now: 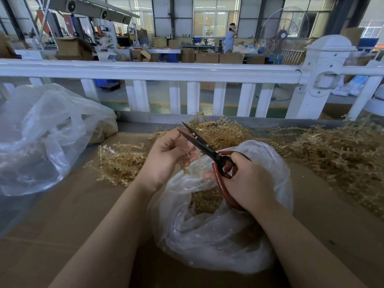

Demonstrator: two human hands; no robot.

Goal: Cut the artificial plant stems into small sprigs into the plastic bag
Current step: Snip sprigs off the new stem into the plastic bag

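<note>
My right hand [247, 183] grips red-handled scissors [209, 151], their black blades slightly apart and pointing up-left. My left hand [170, 156] pinches a thin tan plant stem [198, 161] that hangs down beside the blades, over the mouth of a clear plastic bag [220, 235]. Cut tan sprigs [204, 199] lie inside that bag. Loose piles of tan stems lie on the cardboard-covered table: one pile [119, 161] left of my left hand, another [224, 132] behind the scissors, a large one [342, 156] at the right.
A big clear bag [41, 138] holding more sprigs sits at the left. A white railing [158, 71] runs along the table's far edge. Beyond it is a workshop floor with cartons, a standing fan [284, 32] and a person [229, 38] far off.
</note>
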